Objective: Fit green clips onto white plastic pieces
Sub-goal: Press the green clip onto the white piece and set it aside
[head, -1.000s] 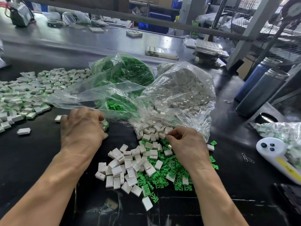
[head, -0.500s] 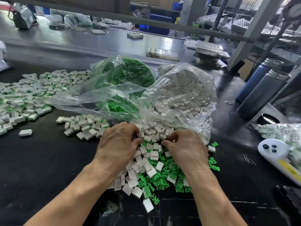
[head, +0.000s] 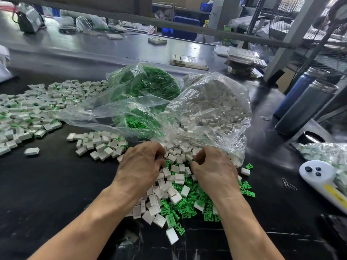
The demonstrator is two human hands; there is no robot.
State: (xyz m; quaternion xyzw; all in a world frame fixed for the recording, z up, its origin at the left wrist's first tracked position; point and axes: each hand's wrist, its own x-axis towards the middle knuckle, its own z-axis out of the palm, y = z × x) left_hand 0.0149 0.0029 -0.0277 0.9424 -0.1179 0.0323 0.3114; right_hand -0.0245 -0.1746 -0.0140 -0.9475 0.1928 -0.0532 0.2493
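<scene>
Small boxy white plastic pieces point(head: 175, 197) heaped over flat forked green clips point(head: 188, 207)

Fingertips of the left hand point(head: 139, 167) and right hand point(head: 213, 167) curl under, hidden; any held part cannot be determined. Finished pile point(head: 22, 113) at the worktop's left edge is cut off. White device point(head: 319, 177) runs off the right edge.
</scene>
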